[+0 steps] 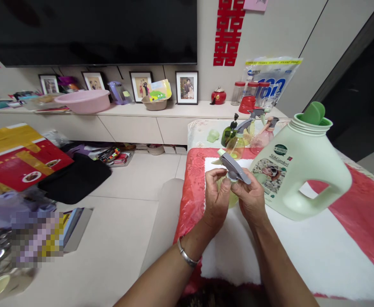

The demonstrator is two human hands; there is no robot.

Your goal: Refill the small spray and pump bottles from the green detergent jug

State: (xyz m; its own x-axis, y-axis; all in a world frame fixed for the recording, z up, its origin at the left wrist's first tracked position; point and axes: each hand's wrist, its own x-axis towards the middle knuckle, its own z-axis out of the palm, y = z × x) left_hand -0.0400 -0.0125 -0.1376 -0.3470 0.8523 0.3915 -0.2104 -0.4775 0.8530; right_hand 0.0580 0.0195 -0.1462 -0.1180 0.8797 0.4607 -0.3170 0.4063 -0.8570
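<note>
Both my hands are closed around a spray bottle with a grey trigger head (234,167) and a yellowish see-through body, tilted above the white cloth (231,251). My left hand (216,194) wraps the bottle near its neck from the left. On the other side, the fingers of my right hand (250,192) press at the collar below the trigger head. Much of the bottle's body is hidden by my hands. Just right of them stands a large pale green jug (297,170), upright, with a green scoop-like piece (315,113) in its mouth.
Beyond my hands stand a yellow spray bottle (236,147), a pink spray bottle (264,135) and a dark green pump bottle (228,135). A red cover (191,183) lies under the cloth. Farther back, a long cabinet holds a pink basin (84,101) and picture frames.
</note>
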